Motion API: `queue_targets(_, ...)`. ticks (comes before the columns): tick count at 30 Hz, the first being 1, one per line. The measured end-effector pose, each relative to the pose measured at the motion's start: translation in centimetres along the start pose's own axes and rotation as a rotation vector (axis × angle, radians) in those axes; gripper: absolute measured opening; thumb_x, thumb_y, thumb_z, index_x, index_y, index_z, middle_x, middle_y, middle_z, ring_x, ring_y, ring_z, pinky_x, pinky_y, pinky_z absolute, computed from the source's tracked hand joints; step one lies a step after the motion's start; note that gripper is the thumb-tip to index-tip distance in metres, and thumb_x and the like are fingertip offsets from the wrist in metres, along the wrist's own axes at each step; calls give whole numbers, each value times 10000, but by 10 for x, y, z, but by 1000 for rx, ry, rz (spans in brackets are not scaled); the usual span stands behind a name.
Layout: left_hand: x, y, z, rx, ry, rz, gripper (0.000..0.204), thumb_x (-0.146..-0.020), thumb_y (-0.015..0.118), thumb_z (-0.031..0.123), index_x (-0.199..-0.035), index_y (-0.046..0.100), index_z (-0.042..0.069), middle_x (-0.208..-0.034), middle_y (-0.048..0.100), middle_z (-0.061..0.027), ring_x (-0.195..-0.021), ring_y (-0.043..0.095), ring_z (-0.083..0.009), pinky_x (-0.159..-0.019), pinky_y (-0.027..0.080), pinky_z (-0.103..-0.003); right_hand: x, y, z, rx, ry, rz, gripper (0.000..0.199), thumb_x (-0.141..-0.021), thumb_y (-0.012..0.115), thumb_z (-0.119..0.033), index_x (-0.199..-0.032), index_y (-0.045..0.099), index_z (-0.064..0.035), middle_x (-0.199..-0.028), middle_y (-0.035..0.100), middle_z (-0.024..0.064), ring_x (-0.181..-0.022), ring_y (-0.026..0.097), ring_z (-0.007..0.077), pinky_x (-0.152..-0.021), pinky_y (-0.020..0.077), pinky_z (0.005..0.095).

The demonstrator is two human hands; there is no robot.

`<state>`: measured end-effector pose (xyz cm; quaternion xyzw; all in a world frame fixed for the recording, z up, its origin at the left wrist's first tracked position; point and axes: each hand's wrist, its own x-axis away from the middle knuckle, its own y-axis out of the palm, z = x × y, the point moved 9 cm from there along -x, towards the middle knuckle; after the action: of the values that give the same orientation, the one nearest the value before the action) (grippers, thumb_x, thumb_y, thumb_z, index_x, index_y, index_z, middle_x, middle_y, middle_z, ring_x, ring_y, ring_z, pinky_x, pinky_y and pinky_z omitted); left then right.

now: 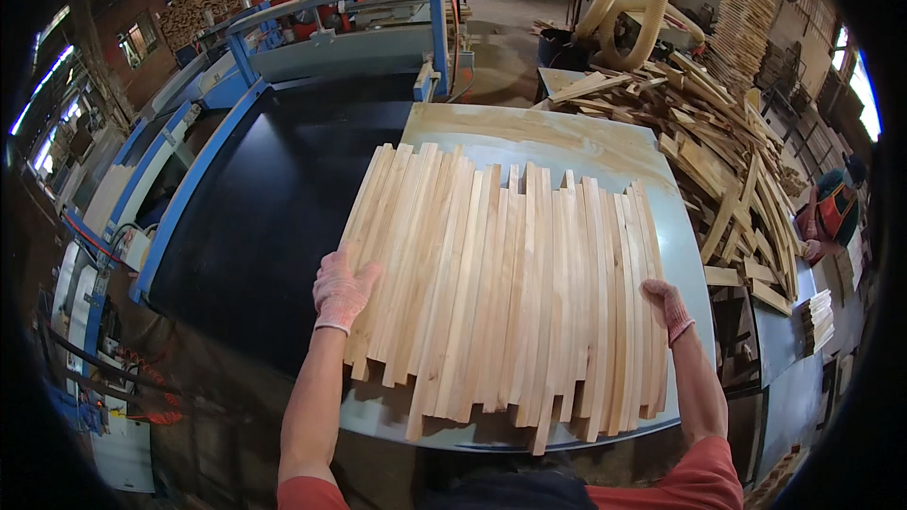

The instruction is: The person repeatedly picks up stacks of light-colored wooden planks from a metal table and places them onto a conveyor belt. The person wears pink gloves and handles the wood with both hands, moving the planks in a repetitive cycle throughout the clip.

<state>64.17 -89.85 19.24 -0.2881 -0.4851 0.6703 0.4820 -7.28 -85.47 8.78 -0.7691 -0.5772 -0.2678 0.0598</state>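
A wide row of pale wooden strips (510, 293) lies side by side on a smooth, light-coloured table (694, 255), their ends uneven at both far and near sides. My left hand (345, 291), in a pinkish knit glove, grips the row's left edge, thumb over the outer strips. At the opposite edge my right hand (667, 307), gloved alike, presses its bent fingers against the outermost strips. Between them the two hands clasp the row. Some fingertips are hidden by the wood and the gloves.
To the left, a black conveyor belt (274, 198) with a blue frame (189, 189) adjoins the table. A heap of loose wood pieces (718, 161) lies beyond the table at right, near a ribbed hose (652, 19). Another person (831, 212) is at the far right.
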Motion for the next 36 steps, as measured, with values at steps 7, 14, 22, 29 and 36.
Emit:
queue_targets(7, -68, -55, -148, 51, -10, 49, 836, -931, 692, 620, -1613, 470, 192, -1559, 519, -191, -1411, 526, -403, -1182, 435, -507, 30, 154, 50, -14, -31, -74, 215, -906, 708, -152, -1064, 712, -7, -1007, 748, 91, -929, 729, 254, -895, 631, 411)
queue_targets(14, -145, -138, -307, -15, -12, 94, 803, -936, 692, 610, -1599, 478, 209, -1567, 501, -154, -1402, 531, -385, -1167, 445, -504, 19, 306, 130, -62, -71, -19, 187, -882, 749, -188, -995, 748, -39, -989, 752, 76, -923, 712, 227, -905, 603, 408)
queue_targets(22, -232, -216, -508, -186, -37, 129, 818, -973, 628, 642, -1626, 431, 190, -1594, 471, -196, -1462, 457, -410, -1201, 389, -515, 79, 578, 189, -18, -3, -67, 133, -923, 712, -218, -984, 729, -101, -949, 735, 12, -884, 698, 184, -847, 592, 351)
queue_targets(29, -304, -258, -615, -377, -5, 171, 815, -1081, 437, 614, -1685, 324, 79, -1743, 259, -294, -1636, 178, -466, -1336, 98, -569, 87, 745, 223, -43, -16, -134, 220, -951, 716, -236, -1099, 744, -76, -1045, 765, 61, -961, 730, 215, -909, 598, 371)
queue_targets(36, -324, -267, -671, -472, 18, 263, 789, -1092, 492, 560, -1674, 329, 55, -1715, 317, -294, -1575, 305, -485, -1304, 224, -578, 105, 820, 214, -32, 102, -174, 557, -944, 713, -188, -1480, 585, -110, -1168, 719, 59, -1003, 724, 208, -914, 606, 386)
